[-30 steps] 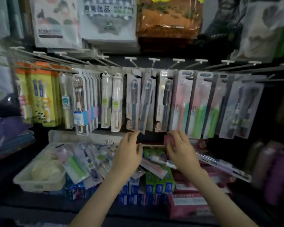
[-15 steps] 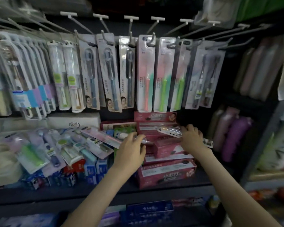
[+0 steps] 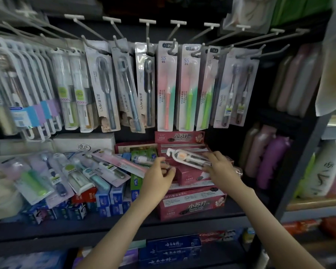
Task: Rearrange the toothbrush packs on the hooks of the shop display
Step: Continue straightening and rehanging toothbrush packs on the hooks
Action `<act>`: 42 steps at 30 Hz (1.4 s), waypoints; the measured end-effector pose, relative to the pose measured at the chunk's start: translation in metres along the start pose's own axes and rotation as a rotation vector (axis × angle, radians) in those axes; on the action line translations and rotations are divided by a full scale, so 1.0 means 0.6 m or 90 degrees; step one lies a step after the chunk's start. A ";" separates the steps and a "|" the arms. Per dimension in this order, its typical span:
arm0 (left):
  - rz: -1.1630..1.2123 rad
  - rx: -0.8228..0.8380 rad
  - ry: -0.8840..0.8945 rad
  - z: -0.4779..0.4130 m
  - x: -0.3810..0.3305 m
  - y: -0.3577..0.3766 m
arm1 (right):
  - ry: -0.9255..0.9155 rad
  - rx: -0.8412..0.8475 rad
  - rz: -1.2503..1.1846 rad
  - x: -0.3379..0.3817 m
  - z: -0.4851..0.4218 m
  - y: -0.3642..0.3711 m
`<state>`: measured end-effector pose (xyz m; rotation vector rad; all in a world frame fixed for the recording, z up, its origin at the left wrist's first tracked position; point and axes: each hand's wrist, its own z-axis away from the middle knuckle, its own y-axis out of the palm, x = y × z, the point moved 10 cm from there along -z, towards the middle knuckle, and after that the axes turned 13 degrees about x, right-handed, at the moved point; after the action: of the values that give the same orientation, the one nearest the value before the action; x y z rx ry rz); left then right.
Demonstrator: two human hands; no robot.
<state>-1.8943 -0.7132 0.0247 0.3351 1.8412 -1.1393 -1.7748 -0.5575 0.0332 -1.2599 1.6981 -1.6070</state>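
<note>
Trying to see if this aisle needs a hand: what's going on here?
A person is sorting toothbrush stock at a shop rack. Their right hand pinches a clear toothbrush pack lying across the red toothpaste boxes on the shelf. Their left hand is curled beside a loose pack nearby; whether it grips it is unclear. Neither pack is on the hooks above yet.

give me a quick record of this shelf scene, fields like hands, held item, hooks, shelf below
right hand: grips a clear toothbrush pack over the red toothpaste boxes
left hand: fingers curled beside that pack; whether it holds anything is unclear
hooks: toothbrush packs hang in a row, SS packs in the middle
shelf: loose packs lie piled on the left, on blue boxes
</note>
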 end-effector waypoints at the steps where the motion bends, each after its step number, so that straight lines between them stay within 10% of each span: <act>1: 0.045 0.006 -0.018 0.000 0.005 0.000 | -0.024 -0.005 0.001 0.012 0.004 -0.002; 12: 0.381 -0.009 0.121 0.033 -0.050 -0.047 | -0.173 -0.057 -0.168 0.165 0.032 -0.083; 34: -0.421 -0.518 0.069 0.164 0.003 -0.509 | -0.357 -0.026 -0.279 0.538 -0.093 -0.129; 42: -0.376 -0.527 0.086 0.201 0.040 -0.602 | -0.430 -0.039 -0.347 0.695 -0.120 -0.120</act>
<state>-2.0662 -1.0101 0.1912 -0.6560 2.4265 -0.6113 -2.0062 -0.8687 0.2164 -2.1227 1.0337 -1.1616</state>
